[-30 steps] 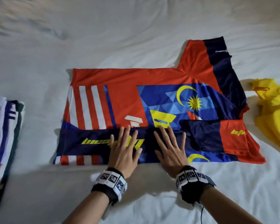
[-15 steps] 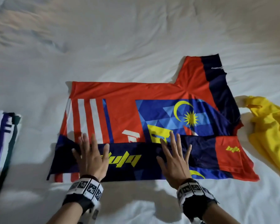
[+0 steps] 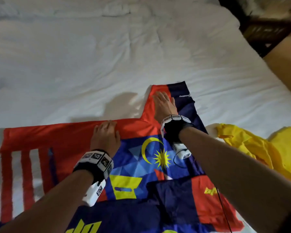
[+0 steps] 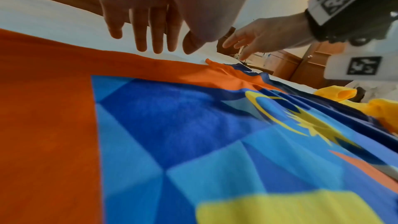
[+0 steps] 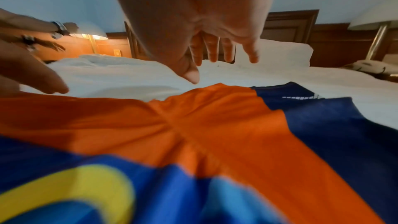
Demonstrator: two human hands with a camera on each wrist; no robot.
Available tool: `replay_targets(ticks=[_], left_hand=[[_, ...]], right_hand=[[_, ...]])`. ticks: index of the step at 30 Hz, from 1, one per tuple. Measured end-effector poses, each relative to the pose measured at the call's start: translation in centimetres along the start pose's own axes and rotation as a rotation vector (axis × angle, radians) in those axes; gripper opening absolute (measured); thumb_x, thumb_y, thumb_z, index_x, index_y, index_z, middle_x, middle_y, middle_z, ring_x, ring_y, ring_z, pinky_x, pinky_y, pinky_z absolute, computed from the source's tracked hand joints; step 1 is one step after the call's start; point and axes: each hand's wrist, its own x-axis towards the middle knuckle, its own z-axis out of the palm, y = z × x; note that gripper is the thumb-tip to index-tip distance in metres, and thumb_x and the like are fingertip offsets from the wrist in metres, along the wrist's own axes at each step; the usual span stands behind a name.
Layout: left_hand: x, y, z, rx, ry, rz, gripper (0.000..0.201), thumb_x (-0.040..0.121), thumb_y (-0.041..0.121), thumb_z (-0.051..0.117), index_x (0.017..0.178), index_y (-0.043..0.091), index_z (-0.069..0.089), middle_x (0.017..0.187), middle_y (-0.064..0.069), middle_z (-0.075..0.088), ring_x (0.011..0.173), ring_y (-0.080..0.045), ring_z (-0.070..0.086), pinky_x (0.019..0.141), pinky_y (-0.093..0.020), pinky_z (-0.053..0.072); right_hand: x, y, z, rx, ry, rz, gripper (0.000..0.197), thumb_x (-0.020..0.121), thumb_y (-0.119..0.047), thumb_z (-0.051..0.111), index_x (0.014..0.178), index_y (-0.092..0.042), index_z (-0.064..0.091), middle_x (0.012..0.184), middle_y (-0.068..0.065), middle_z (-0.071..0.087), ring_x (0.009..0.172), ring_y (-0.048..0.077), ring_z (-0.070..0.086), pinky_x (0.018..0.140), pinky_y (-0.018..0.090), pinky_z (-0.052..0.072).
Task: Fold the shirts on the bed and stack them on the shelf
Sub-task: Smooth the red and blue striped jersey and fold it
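A red, blue and navy jersey [image 3: 138,158] lies flat on the white bed [image 3: 91,64], its near side folded over. My left hand [image 3: 106,132] is at the jersey's far red edge; in the left wrist view its fingers [image 4: 150,40] point straight down just above that edge. My right hand [image 3: 164,103] lies over the far sleeve [image 3: 185,101], and in the right wrist view its fingers [image 5: 215,54] hang straight above the sleeve's orange cloth [image 5: 215,108]. Neither hand grips the fabric.
A crumpled yellow shirt [image 3: 259,148] lies on the bed right of the jersey, also seen as a yellow shirt [image 4: 336,93] from the left wrist. Dark wooden furniture [image 3: 267,27] stands past the bed's far right corner. A lit lamp [image 5: 92,35] is beyond the bed.
Both hands left the folded near edge and reached to the jersey's far side, the left to the red edge, the right to the sleeve. The clothes pile at the left is out of view.
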Motion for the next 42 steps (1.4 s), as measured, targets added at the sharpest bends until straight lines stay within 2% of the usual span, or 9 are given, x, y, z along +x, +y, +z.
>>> replay_targets(ticks=[5, 10, 12, 16, 20, 27, 34, 38, 42], left_hand=[[2.5, 0.5, 1.7, 0.038, 0.002, -0.011, 0.036, 0.079, 0.005, 0.058, 0.115, 0.007, 0.062, 0.116, -0.014, 0.064, 0.108, -0.034, 0.059, 0.096, -0.046, 0.042], [3.0, -0.6, 2.9, 0.094, 0.026, 0.02, 0.037, 0.078, 0.006, 0.065, 0.115, 0.004, 0.063, 0.111, -0.017, 0.065, 0.104, -0.038, 0.06, 0.098, -0.052, 0.041], [3.0, -0.6, 2.9, 0.085, 0.036, 0.021, 0.037, 0.077, 0.006, 0.067, 0.114, 0.004, 0.064, 0.105, -0.019, 0.064, 0.097, -0.041, 0.059, 0.096, -0.054, 0.044], [3.1, 0.1, 2.2, 0.051, 0.038, -0.031, 0.027, 0.081, 0.012, 0.068, 0.108, 0.01, 0.068, 0.1, -0.017, 0.063, 0.095, -0.04, 0.057, 0.089, -0.047, 0.045], [2.7, 0.4, 1.0, 0.009, 0.063, -0.029, 0.021, 0.082, 0.017, 0.068, 0.103, 0.015, 0.072, 0.097, -0.013, 0.063, 0.093, -0.037, 0.06, 0.078, -0.047, 0.047], [-2.6, 1.3, -0.9, -0.034, 0.243, 0.059, 0.016, 0.084, 0.019, 0.063, 0.095, 0.014, 0.074, 0.088, -0.014, 0.062, 0.08, -0.039, 0.062, 0.064, -0.046, 0.051], [-11.9, 0.7, 2.0, -0.005, 0.17, 0.154, 0.033, 0.08, 0.027, 0.048, 0.093, 0.014, 0.075, 0.089, -0.008, 0.066, 0.079, -0.036, 0.063, 0.072, -0.047, 0.051], [-12.5, 1.1, 3.3, 0.067, 0.11, 0.142, 0.035, 0.077, 0.027, 0.052, 0.101, 0.019, 0.076, 0.093, -0.007, 0.065, 0.084, -0.036, 0.061, 0.08, -0.049, 0.047], [-12.4, 1.5, 2.7, 0.061, 0.09, 0.171, 0.032, 0.08, 0.029, 0.047, 0.086, 0.021, 0.076, 0.082, -0.002, 0.066, 0.073, -0.033, 0.059, 0.074, -0.048, 0.046]], right_hand=[[6.9, 2.7, 0.6, -0.03, -0.042, 0.037, 0.037, 0.1, -0.022, 0.041, 0.136, -0.019, 0.047, 0.145, 0.003, 0.044, 0.135, 0.023, 0.037, 0.104, 0.041, 0.033], [9.8, 3.7, 1.9, -0.113, -0.114, 0.179, 0.054, 0.097, -0.009, 0.04, 0.148, -0.02, 0.025, 0.157, 0.004, 0.018, 0.147, 0.024, 0.01, 0.112, 0.065, 0.01], [10.1, 4.3, 2.4, -0.167, -0.113, 0.176, 0.059, 0.096, -0.008, 0.04, 0.151, -0.016, 0.019, 0.151, 0.007, 0.031, 0.145, 0.024, 0.017, 0.109, 0.071, 0.002], [9.1, 4.8, 0.9, -0.337, -0.049, 0.131, 0.036, 0.095, -0.003, 0.036, 0.122, -0.014, 0.057, 0.117, 0.007, 0.063, 0.122, 0.028, 0.05, 0.113, 0.06, 0.013], [4.7, 6.2, -2.6, -0.338, 0.035, 0.048, 0.032, 0.087, -0.002, 0.043, 0.11, -0.014, 0.062, 0.11, 0.008, 0.064, 0.103, 0.032, 0.062, 0.094, 0.042, 0.037], [-11.6, 7.4, -6.0, -0.209, 0.577, -0.008, 0.023, 0.063, -0.015, 0.075, 0.083, -0.017, 0.064, 0.078, 0.006, 0.064, 0.071, 0.03, 0.063, 0.07, 0.04, 0.046], [-28.5, 4.9, 2.1, -0.103, 0.312, -0.089, 0.011, 0.072, -0.017, 0.064, 0.078, -0.025, 0.059, 0.072, -0.003, 0.055, 0.064, 0.024, 0.059, 0.063, 0.037, 0.045], [-31.0, 4.5, 5.7, -0.145, 0.077, -0.043, 0.023, 0.066, -0.02, 0.043, 0.074, -0.027, 0.064, 0.072, -0.006, 0.056, 0.058, 0.019, 0.06, 0.058, 0.035, 0.046], [-30.9, 3.5, 4.5, -0.109, 0.081, -0.014, 0.014, 0.056, -0.022, 0.062, 0.069, -0.027, 0.062, 0.066, -0.007, 0.056, 0.057, 0.018, 0.058, 0.063, 0.037, 0.044]])
